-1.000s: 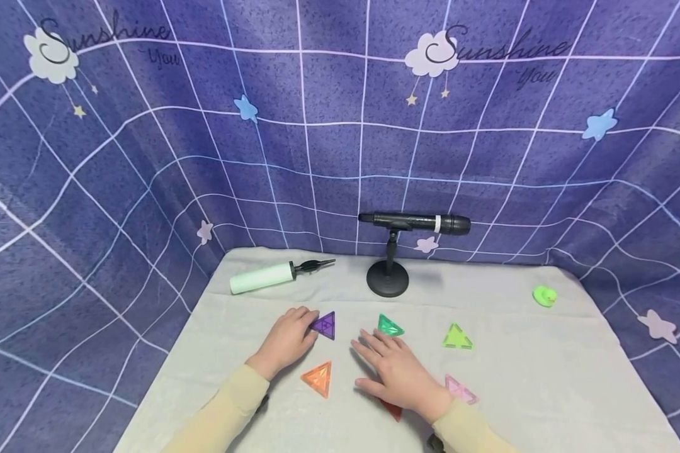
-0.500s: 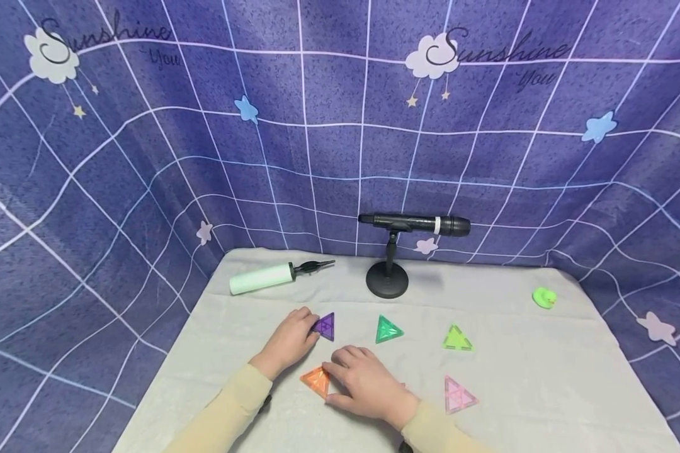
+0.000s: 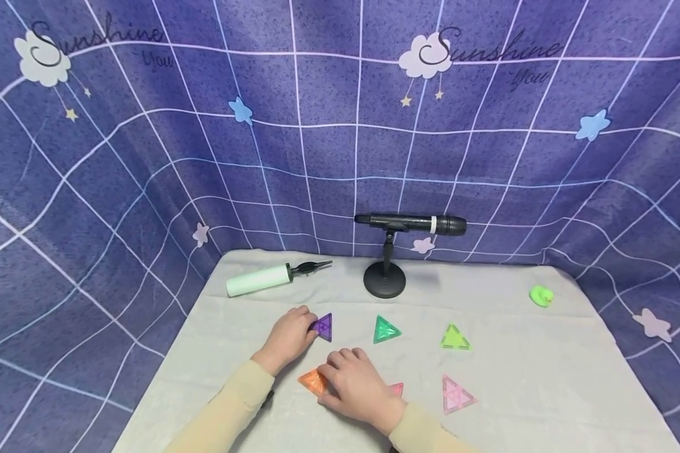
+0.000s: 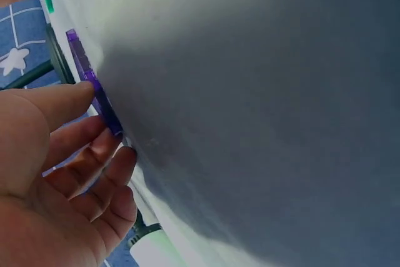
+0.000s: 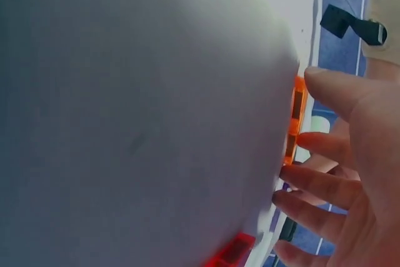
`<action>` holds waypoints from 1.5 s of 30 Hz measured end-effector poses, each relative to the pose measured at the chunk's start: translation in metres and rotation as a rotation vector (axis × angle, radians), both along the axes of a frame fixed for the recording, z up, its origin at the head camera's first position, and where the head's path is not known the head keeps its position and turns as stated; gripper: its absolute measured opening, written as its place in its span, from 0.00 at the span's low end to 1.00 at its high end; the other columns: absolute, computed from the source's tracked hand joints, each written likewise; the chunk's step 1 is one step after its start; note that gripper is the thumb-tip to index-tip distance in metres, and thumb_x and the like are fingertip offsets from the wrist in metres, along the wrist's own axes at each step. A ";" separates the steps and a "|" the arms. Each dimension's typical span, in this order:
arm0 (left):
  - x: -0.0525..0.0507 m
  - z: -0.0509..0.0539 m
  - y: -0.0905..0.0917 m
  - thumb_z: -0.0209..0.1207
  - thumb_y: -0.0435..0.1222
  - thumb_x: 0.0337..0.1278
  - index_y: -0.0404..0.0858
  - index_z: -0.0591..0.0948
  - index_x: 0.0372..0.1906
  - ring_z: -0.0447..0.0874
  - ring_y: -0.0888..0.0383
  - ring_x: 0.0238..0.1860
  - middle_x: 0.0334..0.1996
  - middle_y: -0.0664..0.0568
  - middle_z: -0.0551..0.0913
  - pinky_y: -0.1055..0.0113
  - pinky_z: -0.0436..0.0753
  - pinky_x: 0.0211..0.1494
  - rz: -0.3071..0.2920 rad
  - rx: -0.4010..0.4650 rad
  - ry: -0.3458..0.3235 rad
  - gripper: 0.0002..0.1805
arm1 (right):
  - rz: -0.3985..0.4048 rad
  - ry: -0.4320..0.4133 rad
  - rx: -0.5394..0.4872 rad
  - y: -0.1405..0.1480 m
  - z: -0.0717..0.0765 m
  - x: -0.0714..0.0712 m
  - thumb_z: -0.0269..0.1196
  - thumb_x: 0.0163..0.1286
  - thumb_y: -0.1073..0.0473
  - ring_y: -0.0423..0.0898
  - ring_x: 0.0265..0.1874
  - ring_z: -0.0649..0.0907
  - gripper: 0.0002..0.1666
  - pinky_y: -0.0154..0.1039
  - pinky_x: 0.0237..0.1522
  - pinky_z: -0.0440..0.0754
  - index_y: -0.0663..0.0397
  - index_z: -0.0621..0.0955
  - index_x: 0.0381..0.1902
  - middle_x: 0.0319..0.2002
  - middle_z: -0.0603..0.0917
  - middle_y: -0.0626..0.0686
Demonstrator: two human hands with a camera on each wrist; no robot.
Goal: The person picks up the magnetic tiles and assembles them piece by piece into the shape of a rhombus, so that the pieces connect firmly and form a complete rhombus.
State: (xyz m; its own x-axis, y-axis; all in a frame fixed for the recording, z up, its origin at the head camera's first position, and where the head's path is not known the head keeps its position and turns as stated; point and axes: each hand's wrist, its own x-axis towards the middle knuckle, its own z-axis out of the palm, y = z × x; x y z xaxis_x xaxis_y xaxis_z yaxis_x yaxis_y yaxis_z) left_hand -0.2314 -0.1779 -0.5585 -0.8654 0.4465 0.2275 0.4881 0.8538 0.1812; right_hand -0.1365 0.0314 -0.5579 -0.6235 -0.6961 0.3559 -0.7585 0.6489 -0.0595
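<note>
My left hand [image 3: 286, 336] pinches the left corner of a purple triangular tile [image 3: 324, 327] lying on the cloth. In the left wrist view the thumb is on one side of that purple tile [image 4: 94, 85] and the fingers are on the other. Lower down, my right hand [image 3: 354, 384] grips the right side of an orange triangular tile [image 3: 310, 381]. The right wrist view has thumb and index finger at either end of the orange tile's edge [image 5: 296, 107]. A red triangular tile [image 3: 396, 389] lies partly hidden behind the right hand.
Green [image 3: 385, 329], lime [image 3: 455, 338] and pink [image 3: 456, 396] triangular tiles lie to the right. A balloon pump [image 3: 259, 280] and a microphone [image 3: 410, 224] on a black stand [image 3: 385, 280] are at the back. A green toy duck [image 3: 541, 296] sits far right.
My right hand has moved left from above the red tile to the orange one and taken hold of it. My left hand stays at the purple tile.
</note>
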 end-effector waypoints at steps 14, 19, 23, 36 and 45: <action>-0.003 0.004 0.002 0.76 0.34 0.54 0.36 0.85 0.41 0.80 0.53 0.38 0.35 0.51 0.81 0.54 0.81 0.46 0.040 0.084 -0.033 0.13 | -0.041 -0.013 -0.009 -0.004 0.001 0.001 0.75 0.61 0.36 0.45 0.45 0.80 0.25 0.51 0.49 0.75 0.43 0.87 0.49 0.46 0.82 0.44; -0.002 0.006 0.002 0.78 0.34 0.51 0.38 0.83 0.39 0.78 0.55 0.35 0.34 0.52 0.80 0.56 0.81 0.42 0.051 0.092 -0.037 0.14 | -0.053 -0.030 -0.004 -0.005 0.006 0.002 0.76 0.60 0.38 0.44 0.45 0.80 0.24 0.48 0.48 0.77 0.44 0.88 0.47 0.46 0.84 0.45; -0.002 0.007 0.002 0.78 0.33 0.49 0.39 0.81 0.36 0.75 0.58 0.30 0.30 0.53 0.80 0.57 0.79 0.37 0.052 0.122 -0.048 0.15 | -0.049 -0.009 -0.004 -0.004 0.009 0.003 0.77 0.58 0.39 0.43 0.43 0.80 0.22 0.44 0.43 0.77 0.44 0.89 0.44 0.45 0.86 0.44; 0.002 0.000 -0.005 0.79 0.31 0.48 0.39 0.75 0.36 0.71 0.58 0.28 0.27 0.54 0.75 0.58 0.75 0.34 0.067 0.207 -0.071 0.20 | -0.052 0.070 -0.016 -0.005 0.001 -0.006 0.77 0.57 0.41 0.45 0.42 0.80 0.19 0.44 0.39 0.77 0.44 0.88 0.39 0.47 0.88 0.45; 0.006 0.003 -0.003 0.75 0.32 0.53 0.39 0.84 0.34 0.75 0.59 0.28 0.28 0.56 0.76 0.58 0.78 0.35 0.054 0.138 -0.063 0.09 | -0.056 0.034 -0.025 -0.007 0.000 -0.014 0.76 0.61 0.44 0.47 0.46 0.82 0.16 0.44 0.40 0.79 0.46 0.88 0.39 0.50 0.88 0.48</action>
State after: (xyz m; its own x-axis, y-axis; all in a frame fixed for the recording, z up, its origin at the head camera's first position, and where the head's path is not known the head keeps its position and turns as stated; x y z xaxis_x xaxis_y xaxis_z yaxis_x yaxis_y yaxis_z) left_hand -0.2255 -0.1812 -0.5555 -0.9018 0.3670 0.2283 0.4261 0.8435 0.3270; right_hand -0.1510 0.0249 -0.5580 -0.6483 -0.6515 0.3941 -0.7232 0.6887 -0.0510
